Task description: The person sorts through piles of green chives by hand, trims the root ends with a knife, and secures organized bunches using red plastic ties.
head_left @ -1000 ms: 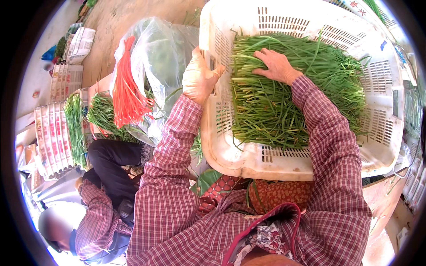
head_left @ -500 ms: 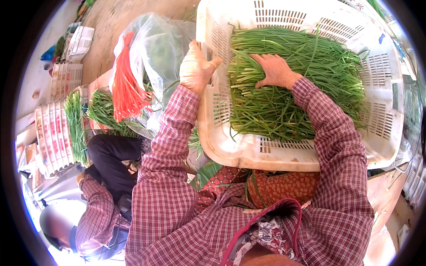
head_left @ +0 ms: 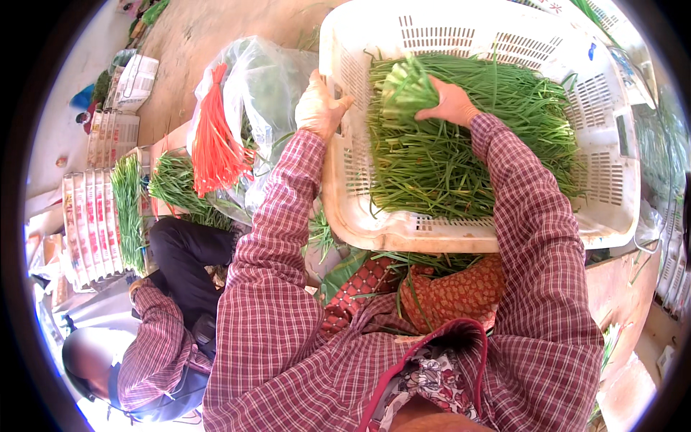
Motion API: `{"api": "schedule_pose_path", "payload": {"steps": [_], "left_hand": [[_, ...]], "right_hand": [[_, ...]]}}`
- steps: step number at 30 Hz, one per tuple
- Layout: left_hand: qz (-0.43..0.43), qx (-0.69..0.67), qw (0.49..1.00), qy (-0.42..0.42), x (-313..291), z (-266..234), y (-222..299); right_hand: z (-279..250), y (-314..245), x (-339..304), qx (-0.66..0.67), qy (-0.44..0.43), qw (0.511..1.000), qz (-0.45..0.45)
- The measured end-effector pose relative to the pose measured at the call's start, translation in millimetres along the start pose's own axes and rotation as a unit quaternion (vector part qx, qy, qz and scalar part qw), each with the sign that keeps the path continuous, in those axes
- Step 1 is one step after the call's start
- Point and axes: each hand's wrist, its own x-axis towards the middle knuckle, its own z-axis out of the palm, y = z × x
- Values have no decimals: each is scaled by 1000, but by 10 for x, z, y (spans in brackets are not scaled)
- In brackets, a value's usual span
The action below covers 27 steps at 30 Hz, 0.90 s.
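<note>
A white slotted plastic basket (head_left: 425, 240) takes up the upper right, tilted toward me. Long green garlic chives (head_left: 504, 165) fill much of it, lying roughly sideways with their pale cut ends to the left. My left hand (head_left: 318, 109) grips the basket's left rim, thumb over the top edge and fingers along the outside. Inside the basket, my right hand (head_left: 452, 104) is closed round a bunch of garlic chives (head_left: 407, 88). The pale ends of that bunch are raised above the pile and a little blurred. Some of my right fingers are hidden behind the stems.
Left of the basket, red plastic ties (head_left: 216, 144) hang by a clear plastic bag (head_left: 270, 93). More chives (head_left: 128, 212) lie beside white crates (head_left: 85, 223). A seated person (head_left: 155, 338) is at the lower left. Red patterned cloth (head_left: 453, 291) lies below the basket.
My right hand has closed on a bunch of chives and lifted its pale ends from the pile. The basket's near edge appears slightly higher in view; my left hand stays on its rim.
</note>
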Motion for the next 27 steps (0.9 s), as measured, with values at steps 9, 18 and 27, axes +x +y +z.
{"api": "schedule_pose_path", "payload": {"steps": [9,18,27], "left_hand": [[135,140,972,131,-9,-102,132],[354,-318,870,-127,-441,352,1581],[259,-625,665,-317,-1208,-797,2401]], "right_hand": [[-1025,-320,-909,316,157,935,27],[-1354,-938,-1724,378,310,864,-124],[-1603,-2383,-2523,562,334,714,-251]]}}
